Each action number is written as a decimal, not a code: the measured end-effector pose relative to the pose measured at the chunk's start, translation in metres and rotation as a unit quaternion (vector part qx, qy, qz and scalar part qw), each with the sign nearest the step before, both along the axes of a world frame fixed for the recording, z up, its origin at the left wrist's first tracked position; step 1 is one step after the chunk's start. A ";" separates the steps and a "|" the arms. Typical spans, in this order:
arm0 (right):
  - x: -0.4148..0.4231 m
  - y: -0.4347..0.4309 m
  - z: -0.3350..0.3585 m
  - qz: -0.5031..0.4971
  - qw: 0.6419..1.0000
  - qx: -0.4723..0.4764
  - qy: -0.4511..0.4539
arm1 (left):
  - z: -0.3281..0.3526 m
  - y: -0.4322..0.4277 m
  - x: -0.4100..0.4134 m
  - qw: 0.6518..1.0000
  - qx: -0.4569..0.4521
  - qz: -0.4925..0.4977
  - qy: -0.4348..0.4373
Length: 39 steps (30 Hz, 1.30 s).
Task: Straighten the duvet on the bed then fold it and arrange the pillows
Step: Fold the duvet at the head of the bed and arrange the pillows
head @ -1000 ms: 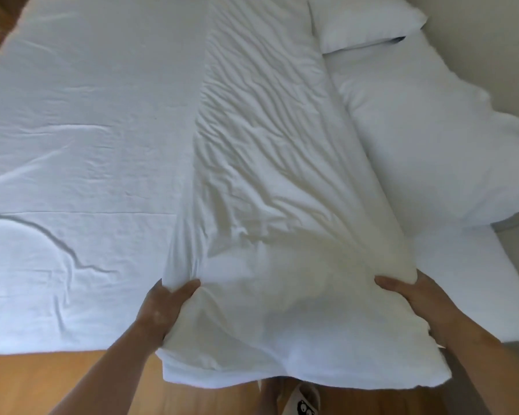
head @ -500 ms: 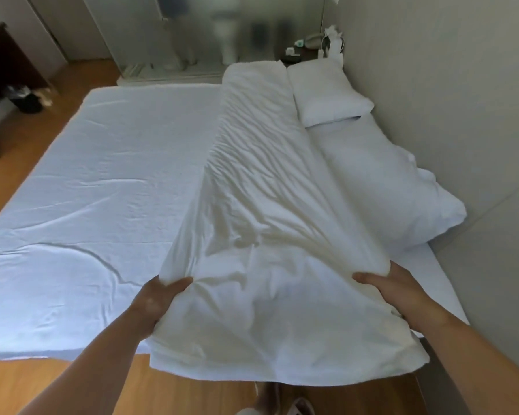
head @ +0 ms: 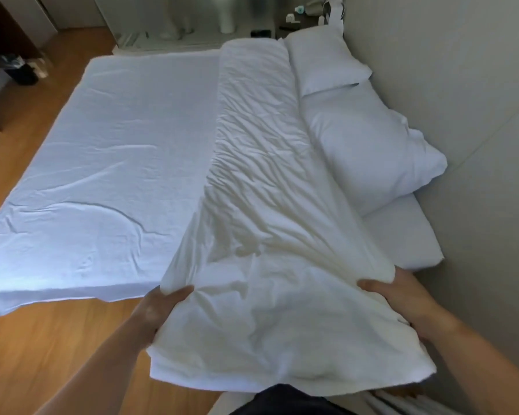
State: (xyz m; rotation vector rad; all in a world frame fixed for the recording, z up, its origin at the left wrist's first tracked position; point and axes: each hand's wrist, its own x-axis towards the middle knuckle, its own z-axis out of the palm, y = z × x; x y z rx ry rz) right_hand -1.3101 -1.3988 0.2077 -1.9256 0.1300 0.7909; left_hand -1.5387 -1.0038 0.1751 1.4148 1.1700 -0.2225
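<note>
At the near bed edge: left hand (head: pixel 159 310) still grips the folded duvet's (head: pixel 267 235) left side, thumb on top; right hand (head: pixel 402 295) likewise grips the right side. Near end now drawn further off the mattress than 0.5 s ago. Wooden floor (head: pixel 42 339) left; duvet strip lengthwise on bed (head: pixel 117 145); pillows (head: pixel 369 151) beside it, against wall (head: pixel 462 85).
</note>
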 end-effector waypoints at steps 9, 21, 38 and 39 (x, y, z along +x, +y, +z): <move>-0.062 -0.030 0.028 0.003 1.000 0.027 0.004 | 0.033 -0.029 -0.074 0.999 0.029 0.000 -0.023; -0.056 -0.014 0.072 0.007 0.995 0.082 -0.063 | 0.079 -0.015 -0.072 0.991 0.006 0.042 -0.125; 0.232 0.121 0.109 0.016 0.983 0.125 -0.135 | 0.136 0.130 0.208 0.953 0.060 0.149 -0.255; 0.258 0.132 0.107 0.020 0.982 0.125 -0.138 | 0.138 0.139 0.230 0.953 0.071 0.160 -0.247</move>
